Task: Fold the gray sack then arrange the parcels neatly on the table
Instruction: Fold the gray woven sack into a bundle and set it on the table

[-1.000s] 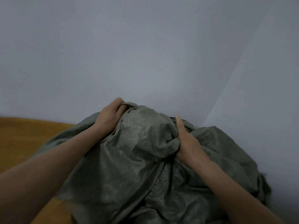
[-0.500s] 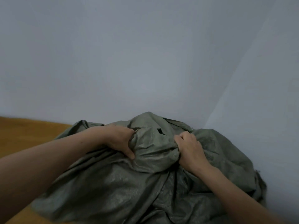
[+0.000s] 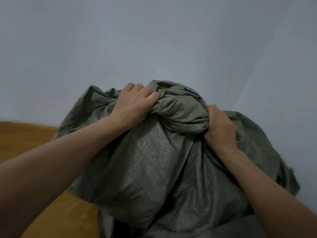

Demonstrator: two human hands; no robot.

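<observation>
The gray sack (image 3: 154, 160) fills the middle and lower part of the view. It stands as a crumpled mound on the wooden table (image 3: 25, 140), close to the corner of the pale wall (image 3: 154, 40). It is not flat and no fold is made in it yet.

Both hands hold the sack near its top. The left hand (image 3: 132, 105) lies over the cloth with the fingers curled down, and it grips a thick bunch of gathered material. The right hand (image 3: 219, 127) clutches the other end of the same bunch from the right side, with its fingers closed into the cloth. Between the two hands the material is twisted into a short roll, which looks like the gathered mouth of the sack.

I judge that the hands take this high, two-sided hold because the woven cloth is slippery and loose – one hand alone would only drag a corner. With the bunch held from both ends the person can lift or shake the whole sack.

Under the hands the sack bulges smooth and round, so there may be something inside, probably the parcels – but no parcel shows in this view. If that is so, the sack must be emptied before the folding can begin.
</observation>
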